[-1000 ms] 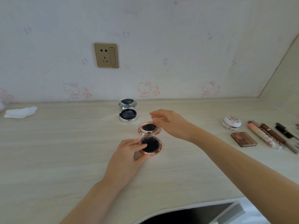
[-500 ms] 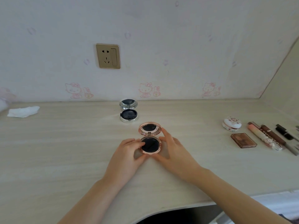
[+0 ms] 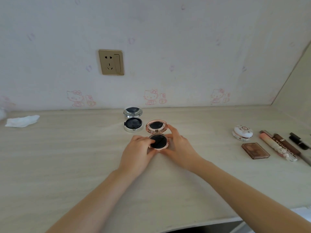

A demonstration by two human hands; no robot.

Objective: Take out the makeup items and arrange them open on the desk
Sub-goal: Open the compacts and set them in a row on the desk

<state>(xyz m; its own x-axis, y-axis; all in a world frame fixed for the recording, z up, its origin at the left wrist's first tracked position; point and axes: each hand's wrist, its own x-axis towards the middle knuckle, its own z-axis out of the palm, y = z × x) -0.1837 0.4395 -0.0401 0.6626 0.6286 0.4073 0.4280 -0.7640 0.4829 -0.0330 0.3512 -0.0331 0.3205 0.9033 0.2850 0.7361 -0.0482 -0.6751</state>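
A rose-gold round compact [image 3: 158, 141] lies open on the desk [image 3: 67, 157], its lid [image 3: 156, 126] tilted back with a dark mirror inside. My left hand [image 3: 136, 152] grips the base from the left, a fingertip on the black puff. My right hand [image 3: 178, 147] holds the base from the right, its index finger reaching up beside the lid. A silver compact [image 3: 133, 121] stands open just behind and to the left.
On the right lie a white floral pot [image 3: 242, 132], a brown palette [image 3: 255, 150], a pink tube [image 3: 276, 147], a brown tube [image 3: 287, 144] and a black tube [image 3: 298, 141]. A crumpled tissue [image 3: 22, 121] sits far left. The wall and a socket [image 3: 111, 62] rise behind the desk.
My right hand came back from the lid and down to the right side of the rose-gold compact's base. The compact has shifted slightly away from me, towards the silver one.
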